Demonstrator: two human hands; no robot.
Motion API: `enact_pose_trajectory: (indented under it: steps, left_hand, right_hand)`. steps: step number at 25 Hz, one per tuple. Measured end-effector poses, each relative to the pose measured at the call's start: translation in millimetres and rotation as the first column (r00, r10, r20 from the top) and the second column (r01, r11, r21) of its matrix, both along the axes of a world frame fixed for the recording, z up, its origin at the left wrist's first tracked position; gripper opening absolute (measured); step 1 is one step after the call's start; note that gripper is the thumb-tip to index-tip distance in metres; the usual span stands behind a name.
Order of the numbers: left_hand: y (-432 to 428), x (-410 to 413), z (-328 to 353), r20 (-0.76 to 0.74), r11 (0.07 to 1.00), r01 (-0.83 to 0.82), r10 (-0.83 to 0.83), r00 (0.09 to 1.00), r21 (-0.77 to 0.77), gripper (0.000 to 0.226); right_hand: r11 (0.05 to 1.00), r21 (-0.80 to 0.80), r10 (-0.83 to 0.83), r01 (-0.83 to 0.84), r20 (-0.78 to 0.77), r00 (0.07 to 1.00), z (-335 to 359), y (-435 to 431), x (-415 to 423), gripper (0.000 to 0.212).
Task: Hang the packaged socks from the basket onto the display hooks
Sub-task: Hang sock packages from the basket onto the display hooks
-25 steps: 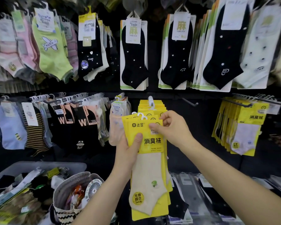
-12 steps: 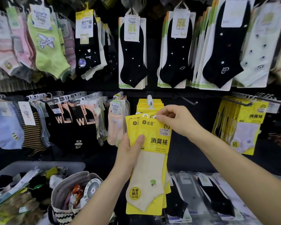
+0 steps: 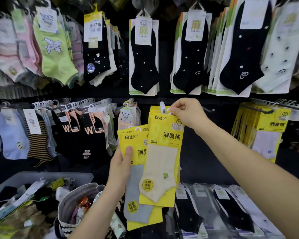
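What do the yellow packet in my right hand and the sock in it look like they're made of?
The yellow packet looks like coated card or plastic film: a smooth, flat, brightly printed face with a slight sheen. The cream sock looks like soft knit fabric: matte, with no shine. The fibre can't be told.

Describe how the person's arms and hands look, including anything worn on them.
The left forearm and right forearm are bare to the frame edge: no sleeves, watch or bracelet show. The left hand and right hand wear no gloves or visible rings; the left thumbnail looks short and unpainted.
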State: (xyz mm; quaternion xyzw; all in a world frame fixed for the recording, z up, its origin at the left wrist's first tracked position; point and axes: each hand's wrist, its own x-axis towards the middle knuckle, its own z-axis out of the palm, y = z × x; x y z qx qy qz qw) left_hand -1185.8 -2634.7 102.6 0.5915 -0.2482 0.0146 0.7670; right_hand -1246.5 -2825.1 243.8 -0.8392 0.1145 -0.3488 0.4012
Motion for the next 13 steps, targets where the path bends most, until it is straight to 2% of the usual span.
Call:
enact_pose_trajectory:
  steps: [5, 9, 13]
  left_hand:
    - [33.2, 18.6, -2.3, -0.030, 0.985, -0.170, 0.170, 0.985, 0.002, 0.014]
    - [50.6, 21.1, 7.6, -0.035, 0.960, -0.277, 0.276, 0.961, -0.042, 0.005]
    - [45.5, 7.0, 20.4, 0.032, 0.974, -0.224, 0.226, 0.974, -0.044, 0.005]
  right_hand:
    - [0.991, -0.124, -0.052, 0.050, -0.011, 0.999, -1.0, 3.4, 15.7, 0.010]
    - [0.989, -0.136, -0.056, 0.057, 0.006, 0.998, -3.1, 0.9, 13.0, 0.006]
    - [0.978, -0.185, -0.063, 0.101, 0.203, 0.977, -7.0, 17.5, -2.1, 0.007]
